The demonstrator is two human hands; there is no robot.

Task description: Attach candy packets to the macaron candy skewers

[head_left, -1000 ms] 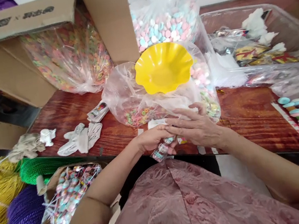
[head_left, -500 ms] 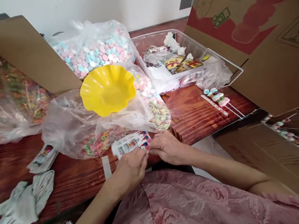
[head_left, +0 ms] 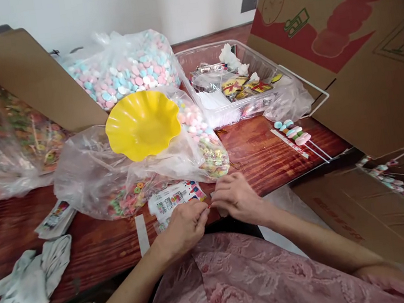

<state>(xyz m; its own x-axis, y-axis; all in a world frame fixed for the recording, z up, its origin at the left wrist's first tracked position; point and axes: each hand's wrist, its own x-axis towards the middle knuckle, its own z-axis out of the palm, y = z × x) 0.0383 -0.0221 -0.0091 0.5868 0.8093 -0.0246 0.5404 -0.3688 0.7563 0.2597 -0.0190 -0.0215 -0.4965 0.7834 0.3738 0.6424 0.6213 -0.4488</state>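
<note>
My left hand (head_left: 185, 225) and my right hand (head_left: 236, 198) meet at the table's front edge, fingertips pinched close together. A tiny reddish bit shows between them, too small to name. Just beyond my left hand lie printed plastic packets (head_left: 174, 196) with colourful patterns. A yellow wavy-rimmed bowl (head_left: 143, 125) rests on clear plastic bags farther back. One such bag (head_left: 128, 195) holds small ring-shaped candies. To the right, two candy skewers (head_left: 294, 132) with pastel pieces on white sticks lie beside a paper strip (head_left: 289, 143).
At the back stand a bag of pastel candies (head_left: 137, 72) and a clear plastic bin (head_left: 213, 101) of packets. Cardboard boxes rise at left and right (head_left: 328, 82). Pale gloves (head_left: 34, 278) lie at the front left. Finished-looking skewers (head_left: 400, 182) sit in a low box.
Both hands have shifted slightly right and stay pinched together, the right hand's fingers now more bent over. The whole view has moved a little.
</note>
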